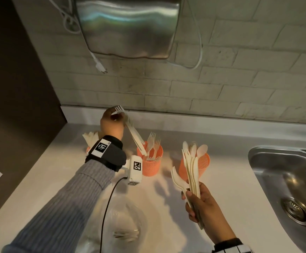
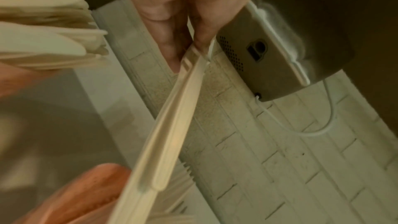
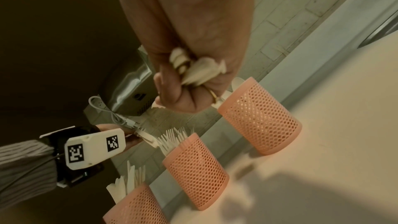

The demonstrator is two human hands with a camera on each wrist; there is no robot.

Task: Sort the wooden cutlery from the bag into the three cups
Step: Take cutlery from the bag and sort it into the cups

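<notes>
Head view, frame centre: the left hand [image 1: 111, 123] pinches forks [image 1: 135, 134] by their tines, handles entering the middle cup [image 1: 150, 166], needing only release, while the right hand [image 1: 199, 203] grips the unsorted bundle [image 1: 191, 172] lower right.

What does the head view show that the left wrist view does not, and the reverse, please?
Only the head view shows the right hand gripping a bundle of cutlery, the spoon cup, the sink and the bag. Only the left wrist view shows the thumb and fingers pinching the tines. Both show the forks angled into the middle cup.
</notes>
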